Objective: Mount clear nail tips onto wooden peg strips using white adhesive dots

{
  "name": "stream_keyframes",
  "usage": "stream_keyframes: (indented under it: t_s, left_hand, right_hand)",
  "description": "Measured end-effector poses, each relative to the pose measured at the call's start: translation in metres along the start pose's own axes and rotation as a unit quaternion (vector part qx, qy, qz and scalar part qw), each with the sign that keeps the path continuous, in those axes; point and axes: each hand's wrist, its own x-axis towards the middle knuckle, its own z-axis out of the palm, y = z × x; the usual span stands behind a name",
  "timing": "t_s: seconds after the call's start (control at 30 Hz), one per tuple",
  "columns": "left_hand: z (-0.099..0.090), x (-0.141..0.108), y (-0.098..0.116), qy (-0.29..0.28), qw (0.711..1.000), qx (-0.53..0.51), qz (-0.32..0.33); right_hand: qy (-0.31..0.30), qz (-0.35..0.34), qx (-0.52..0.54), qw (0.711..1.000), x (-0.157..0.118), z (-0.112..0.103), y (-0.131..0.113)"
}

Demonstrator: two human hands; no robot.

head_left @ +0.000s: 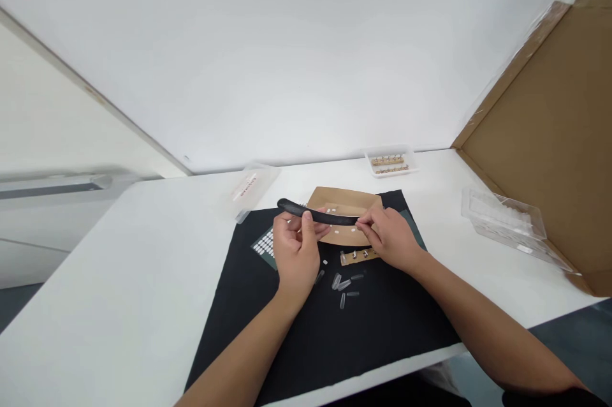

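Observation:
A black curved nail file (329, 218) is held level above the mat between both hands. My left hand (296, 244) is closed on it, thumb along the near side. My right hand (389, 238) pinches at its right end; any small piece between those fingertips is hidden. Just beyond the file sits a brown paper tray (343, 193) with small white ovals in it. Below it, partly covered by my right hand, a wooden strip (354, 258) carries small metal holders. Several clear nail tips (343, 286) lie scattered on the black mat (363, 343).
A sheet of white oval stickers (264, 245) lies left of the tray. Behind it is a clear plastic pouch (251, 185). A white box (391, 162) with wooden strips stands near the wall. On the right are a clear plastic case (507, 215) and a tall cardboard panel (549, 120).

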Motion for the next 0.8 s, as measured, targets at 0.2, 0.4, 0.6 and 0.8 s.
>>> stream_keyframes:
  t_s: [0.2, 0.4, 0.6, 0.8]
  left_hand:
    - [0.001, 0.002, -0.005, -0.002, 1.0, -0.005, -0.008]
    - [0.002, -0.001, -0.002, -0.005, 1.0, -0.019, -0.018]
    - [0.005, -0.006, 0.005, -0.015, 0.999, -0.029, 0.008]
    - [0.006, -0.009, 0.007, -0.013, 0.999, -0.032, 0.037]
  right_hand:
    - [-0.012, -0.011, -0.001, 1.0, 0.0, 0.0, 0.0]
    - [0.01, 0.036, -0.008, 0.999, 0.0, 0.002, 0.0]
    - [0.038, 0.068, -0.015, 0.997, 0.0, 0.006, -0.001]
    - [0.036, 0.099, 0.024, 0.994, -0.002, 0.006, -0.006]
